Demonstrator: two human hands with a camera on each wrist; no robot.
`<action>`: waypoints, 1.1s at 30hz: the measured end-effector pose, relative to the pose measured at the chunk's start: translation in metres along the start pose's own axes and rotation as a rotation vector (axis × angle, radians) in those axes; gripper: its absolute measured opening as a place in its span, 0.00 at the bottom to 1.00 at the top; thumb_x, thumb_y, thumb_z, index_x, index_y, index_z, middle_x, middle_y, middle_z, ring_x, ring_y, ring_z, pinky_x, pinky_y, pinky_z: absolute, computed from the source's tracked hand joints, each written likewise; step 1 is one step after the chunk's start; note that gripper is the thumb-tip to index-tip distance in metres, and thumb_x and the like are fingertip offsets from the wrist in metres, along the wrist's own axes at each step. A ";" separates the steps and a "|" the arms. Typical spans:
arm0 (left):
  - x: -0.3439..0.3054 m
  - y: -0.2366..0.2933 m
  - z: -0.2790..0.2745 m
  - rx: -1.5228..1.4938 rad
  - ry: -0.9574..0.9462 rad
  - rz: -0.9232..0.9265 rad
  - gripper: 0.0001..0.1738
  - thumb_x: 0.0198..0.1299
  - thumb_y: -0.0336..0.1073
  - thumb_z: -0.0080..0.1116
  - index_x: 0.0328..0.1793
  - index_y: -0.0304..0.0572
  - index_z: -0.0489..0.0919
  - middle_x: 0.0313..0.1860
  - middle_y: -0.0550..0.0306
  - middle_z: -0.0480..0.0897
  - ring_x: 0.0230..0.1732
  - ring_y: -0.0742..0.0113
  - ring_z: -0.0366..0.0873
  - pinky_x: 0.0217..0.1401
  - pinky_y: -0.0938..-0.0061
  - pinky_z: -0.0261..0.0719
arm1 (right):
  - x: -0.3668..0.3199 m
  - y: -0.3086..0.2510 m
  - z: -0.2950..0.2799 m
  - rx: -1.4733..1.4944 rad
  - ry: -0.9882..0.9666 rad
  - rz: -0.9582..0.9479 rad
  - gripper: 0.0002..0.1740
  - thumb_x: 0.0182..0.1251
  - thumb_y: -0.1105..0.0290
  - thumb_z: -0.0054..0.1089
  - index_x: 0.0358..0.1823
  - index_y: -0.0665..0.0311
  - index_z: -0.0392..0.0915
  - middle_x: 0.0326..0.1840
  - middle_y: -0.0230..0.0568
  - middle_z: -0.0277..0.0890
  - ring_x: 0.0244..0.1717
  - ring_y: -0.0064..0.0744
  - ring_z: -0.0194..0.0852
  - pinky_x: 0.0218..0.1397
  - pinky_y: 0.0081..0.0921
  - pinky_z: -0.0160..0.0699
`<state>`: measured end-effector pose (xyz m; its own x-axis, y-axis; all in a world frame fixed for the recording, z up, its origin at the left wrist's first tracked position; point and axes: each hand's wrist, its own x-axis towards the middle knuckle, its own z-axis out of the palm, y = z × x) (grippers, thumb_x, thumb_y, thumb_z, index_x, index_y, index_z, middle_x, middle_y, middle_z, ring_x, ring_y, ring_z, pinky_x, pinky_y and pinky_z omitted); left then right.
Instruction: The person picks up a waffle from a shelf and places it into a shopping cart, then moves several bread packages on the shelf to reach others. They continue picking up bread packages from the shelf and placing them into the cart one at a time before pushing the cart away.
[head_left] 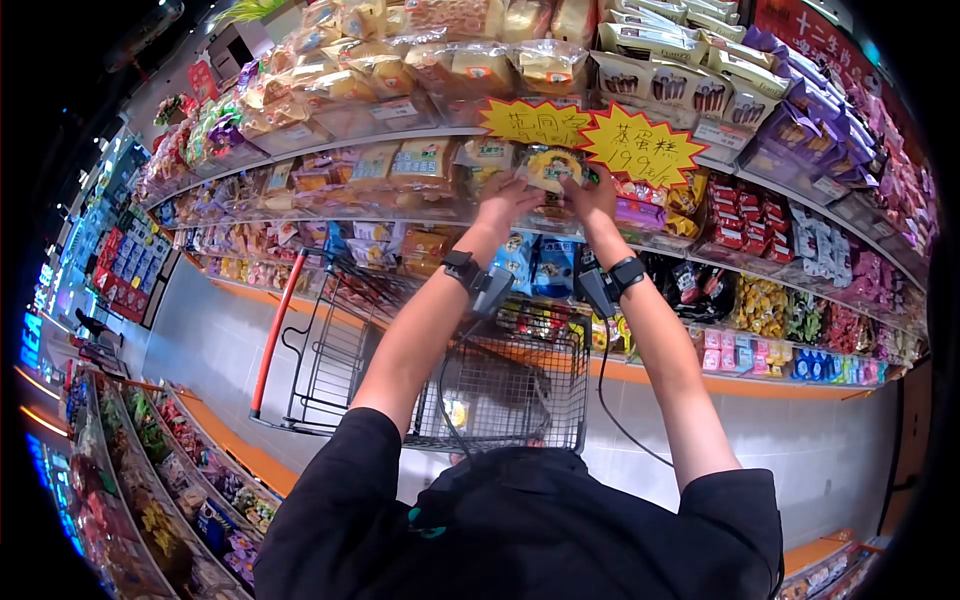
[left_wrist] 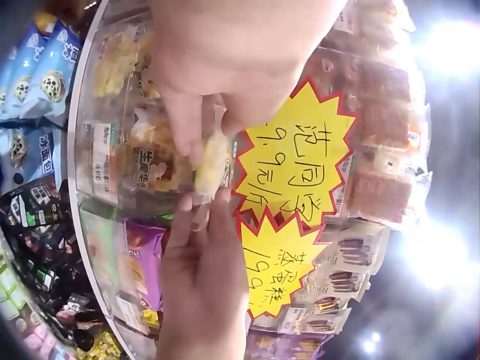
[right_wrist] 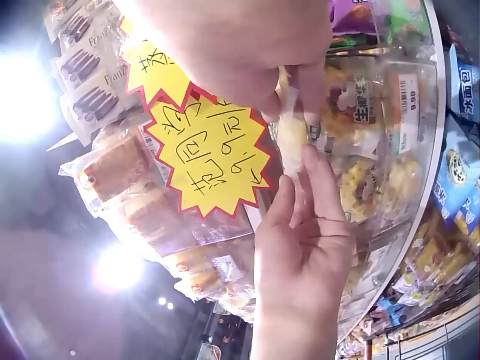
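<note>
In the head view both hands hold a clear-wrapped, yellowish bread [head_left: 553, 170] in front of the shelf. My left hand [head_left: 508, 197] pinches the left side of its wrapper; my right hand [head_left: 594, 196] pinches the right side. Seen edge-on in the left wrist view, the packet [left_wrist: 212, 159] lies between the fingertips of the left hand [left_wrist: 232, 67] above and the right hand [left_wrist: 202, 274] below. From the right wrist, the same packet [right_wrist: 292, 139] shows with the right hand [right_wrist: 240, 52] above and the left hand [right_wrist: 304, 259] below. Similar packets [left_wrist: 155, 154] fill the shelf behind.
Two yellow starburst price signs [head_left: 643, 147] stand right beside the hands. Bagged loaves [head_left: 480, 65] fill the shelf above, blue snack bags [head_left: 553, 268] the one below. A wire shopping cart [head_left: 500, 400] stands between person and shelves, with a small packet [head_left: 456, 413] inside.
</note>
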<state>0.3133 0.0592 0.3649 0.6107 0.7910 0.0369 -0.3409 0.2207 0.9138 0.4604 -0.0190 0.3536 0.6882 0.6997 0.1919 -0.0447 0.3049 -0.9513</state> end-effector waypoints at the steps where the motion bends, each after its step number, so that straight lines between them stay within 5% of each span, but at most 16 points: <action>1: 0.001 0.000 0.000 0.013 0.007 0.042 0.21 0.67 0.35 0.51 0.61 0.30 0.65 0.52 0.44 0.77 0.51 0.51 0.81 0.53 0.67 0.81 | -0.002 -0.008 0.004 0.018 0.030 0.014 0.33 0.58 0.71 0.69 0.61 0.69 0.61 0.41 0.47 0.77 0.32 0.33 0.79 0.28 0.27 0.83; 5: 0.012 0.001 0.007 0.042 0.034 0.134 0.21 0.63 0.29 0.55 0.61 0.34 0.65 0.51 0.47 0.78 0.52 0.56 0.80 0.53 0.69 0.79 | 0.006 -0.004 0.012 0.015 0.121 -0.114 0.24 0.54 0.68 0.70 0.48 0.71 0.73 0.38 0.45 0.79 0.30 0.34 0.81 0.29 0.28 0.79; 8: 0.017 0.005 0.016 -0.033 0.049 0.134 0.17 0.62 0.27 0.56 0.55 0.35 0.68 0.50 0.50 0.78 0.52 0.61 0.80 0.51 0.73 0.79 | 0.002 -0.023 0.011 -0.584 0.154 -0.241 0.21 0.54 0.65 0.70 0.45 0.71 0.77 0.35 0.46 0.80 0.34 0.35 0.80 0.38 0.30 0.77; 14: 0.023 -0.003 0.029 0.096 0.117 0.167 0.13 0.61 0.25 0.55 0.52 0.39 0.70 0.48 0.52 0.79 0.47 0.65 0.79 0.45 0.78 0.77 | 0.030 0.004 0.005 -0.456 0.182 -0.412 0.18 0.47 0.67 0.69 0.38 0.71 0.79 0.35 0.56 0.80 0.40 0.50 0.79 0.43 0.39 0.74; 17: 0.036 -0.008 0.018 -0.144 0.070 0.114 0.15 0.61 0.24 0.55 0.54 0.41 0.70 0.49 0.52 0.78 0.45 0.63 0.80 0.44 0.77 0.77 | 0.033 0.006 0.004 -0.547 0.156 -0.459 0.18 0.48 0.68 0.68 0.39 0.71 0.79 0.36 0.56 0.80 0.41 0.53 0.79 0.45 0.40 0.73; 20: 0.032 -0.004 0.018 0.226 0.094 0.153 0.17 0.60 0.25 0.55 0.56 0.38 0.70 0.51 0.48 0.77 0.46 0.60 0.80 0.46 0.72 0.79 | 0.020 -0.007 0.005 -0.523 0.124 -0.328 0.18 0.49 0.68 0.68 0.39 0.71 0.79 0.37 0.57 0.80 0.42 0.54 0.79 0.46 0.39 0.74; 23: 0.021 -0.002 0.019 0.152 0.130 0.146 0.19 0.59 0.24 0.55 0.57 0.34 0.69 0.52 0.44 0.76 0.46 0.56 0.81 0.48 0.69 0.81 | 0.015 -0.001 0.004 -0.472 0.095 -0.400 0.19 0.49 0.67 0.69 0.41 0.71 0.79 0.37 0.56 0.81 0.42 0.54 0.79 0.47 0.39 0.74; 26: 0.020 -0.021 -0.001 -0.034 0.121 0.205 0.20 0.58 0.23 0.55 0.57 0.30 0.68 0.51 0.42 0.76 0.48 0.54 0.81 0.49 0.69 0.82 | 0.006 -0.004 0.004 -0.549 0.111 -0.268 0.21 0.50 0.66 0.69 0.44 0.72 0.78 0.39 0.56 0.81 0.44 0.55 0.78 0.48 0.37 0.74; 33: -0.061 -0.056 -0.045 0.157 0.223 0.207 0.16 0.61 0.21 0.48 0.56 0.25 0.67 0.45 0.41 0.78 0.40 0.54 0.84 0.42 0.71 0.83 | -0.052 0.039 -0.002 -0.382 0.243 -0.444 0.26 0.57 0.69 0.64 0.56 0.73 0.70 0.51 0.57 0.76 0.49 0.44 0.78 0.48 0.33 0.76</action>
<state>0.2624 0.0246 0.2934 0.3626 0.9190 0.1547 -0.3168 -0.0346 0.9479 0.4247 -0.0445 0.3064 0.7286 0.3789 0.5706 0.5135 0.2491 -0.8211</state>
